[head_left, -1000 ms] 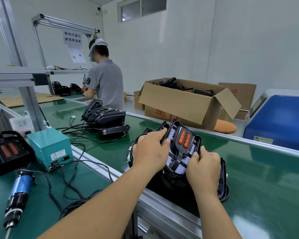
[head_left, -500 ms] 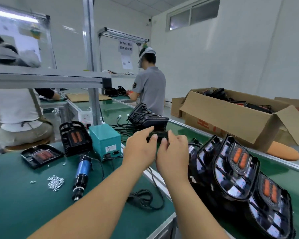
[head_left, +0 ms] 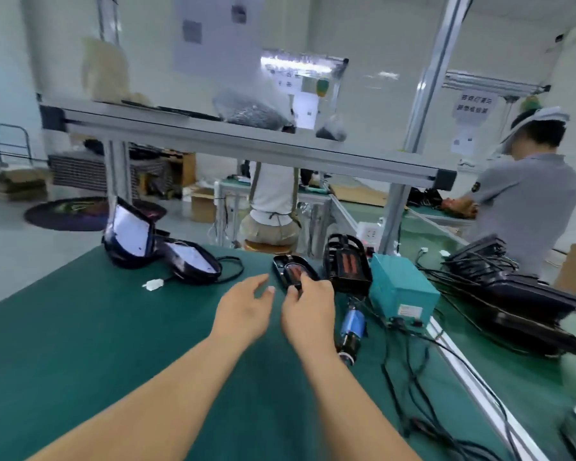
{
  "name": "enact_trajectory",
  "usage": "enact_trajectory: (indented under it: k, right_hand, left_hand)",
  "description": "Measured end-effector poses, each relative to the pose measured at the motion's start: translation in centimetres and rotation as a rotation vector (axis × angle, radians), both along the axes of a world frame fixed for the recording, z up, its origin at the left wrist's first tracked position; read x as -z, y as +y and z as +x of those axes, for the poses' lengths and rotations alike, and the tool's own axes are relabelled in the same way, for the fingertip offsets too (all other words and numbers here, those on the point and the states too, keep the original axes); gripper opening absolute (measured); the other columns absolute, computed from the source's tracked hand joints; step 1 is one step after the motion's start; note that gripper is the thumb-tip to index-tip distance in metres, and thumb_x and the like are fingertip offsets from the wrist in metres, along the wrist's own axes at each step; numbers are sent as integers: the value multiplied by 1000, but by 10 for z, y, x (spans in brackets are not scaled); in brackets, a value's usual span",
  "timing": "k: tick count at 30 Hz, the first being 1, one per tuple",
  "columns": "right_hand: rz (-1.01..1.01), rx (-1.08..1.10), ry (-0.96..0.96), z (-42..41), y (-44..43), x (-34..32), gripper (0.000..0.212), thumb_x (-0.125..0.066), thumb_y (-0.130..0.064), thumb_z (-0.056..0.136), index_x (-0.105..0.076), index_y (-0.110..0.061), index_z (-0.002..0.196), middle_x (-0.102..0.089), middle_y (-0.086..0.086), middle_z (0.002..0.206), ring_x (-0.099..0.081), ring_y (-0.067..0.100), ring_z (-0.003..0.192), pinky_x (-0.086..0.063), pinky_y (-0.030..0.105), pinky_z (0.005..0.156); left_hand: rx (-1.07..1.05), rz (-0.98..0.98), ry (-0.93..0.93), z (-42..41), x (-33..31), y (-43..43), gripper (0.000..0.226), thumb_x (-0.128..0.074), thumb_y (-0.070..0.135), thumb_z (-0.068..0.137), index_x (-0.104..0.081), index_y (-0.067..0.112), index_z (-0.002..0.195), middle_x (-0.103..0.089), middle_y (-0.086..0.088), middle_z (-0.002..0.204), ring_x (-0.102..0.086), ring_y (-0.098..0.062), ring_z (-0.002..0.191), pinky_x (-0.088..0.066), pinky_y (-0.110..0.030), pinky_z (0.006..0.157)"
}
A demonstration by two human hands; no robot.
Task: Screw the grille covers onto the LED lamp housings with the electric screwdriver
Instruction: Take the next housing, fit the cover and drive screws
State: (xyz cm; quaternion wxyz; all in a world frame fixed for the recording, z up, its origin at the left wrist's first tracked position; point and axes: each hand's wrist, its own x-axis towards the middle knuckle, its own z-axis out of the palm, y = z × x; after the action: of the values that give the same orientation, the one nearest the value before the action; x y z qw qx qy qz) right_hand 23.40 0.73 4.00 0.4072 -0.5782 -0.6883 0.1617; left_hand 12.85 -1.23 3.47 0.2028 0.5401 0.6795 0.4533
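Head view first: what were the hands doing?

– The left hand hovered open over the dark green surface, fingers spread, holding nothing. The right hand reached to the near end of the flat black lamp housing with orange LED strips. Blur hid whether its fingers pinched that edge or only touched it, so I could not tell.

– And the tool?

– The blue-bodied electric screwdriver lay on the surface just right of the right hand, bit toward the viewer, ungripped. I judged that no screwing had begun on that housing.

– What could have gone wrong?

– Dragging the housing nearer could have knocked the upright black grilled lamp just beside it, which looked tippy. A sweep of the right wrist could have rolled the screwdriver or snagged the black cables looping to the teal metal power box.

– Room to move?

– Plenty near and left, where open green ran from the hands toward the near edge. Two black lamp housings with white backs sat well apart at the far left edge, where a shove might send them off. The right side was crowded by the box, the cables and a stack of black parts along the aluminium rail.
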Motion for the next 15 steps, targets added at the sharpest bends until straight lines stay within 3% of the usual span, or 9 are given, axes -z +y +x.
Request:
enact_trajectory:
  k: [5, 8, 10, 12, 15]
  right_hand:
    - [-213, -172, 17, -76, 5, 24, 39, -44, -17, 102, -51, 3, 135, -46, 20, 132, -53, 32, 115, -28, 22, 75]
    - [-299, -166, 18, -98, 11, 43, 41, -42, -20, 104, -47, -1, 140, -41, 16, 138, -54, 30, 117, -33, 25, 81]
    - [-281, -163, 0, -105, 15, 56, 35, -40, -18, 102, -52, -1, 131, -44, 13, 128, -54, 25, 98, -30, 25, 71]
    - [-236, -161, 6, -110, 18, 62, 29, -40, -14, 101, -54, 0, 120, -43, 6, 114, -43, 15, 76, -25, 21, 65]
    - [-201, -146, 5, -112, 21, 66, 23, -41, -13, 100, -57, -4, 115, -37, 1, 104, -38, 13, 73, -25, 21, 66]
  left_hand:
    - [-170, -69, -126, -57, 27, -15, 41, -52, 25, 102, -53, 18, 142, -56, 0, 145, -52, -17, 130, -36, -25, 106]
    - [-215, -117, -147, -76, 49, -17, 41, -51, 26, 102, -53, 19, 142, -57, 1, 143, -54, -15, 126, -35, -18, 93]
    - [-238, -119, -137, -86, 59, -11, 41, -51, 25, 102, -54, 19, 142, -60, 2, 138, -56, -14, 122, -34, -16, 89]
    - [-219, -111, -136, -95, 64, 2, 43, -52, 26, 101, -52, 19, 143, -63, 0, 133, -56, -15, 122, -35, -18, 93]
    - [-233, -102, -188, -108, 65, 29, 48, -51, 30, 101, -45, 17, 147, -65, -3, 126, -58, -20, 114, -40, -23, 91]
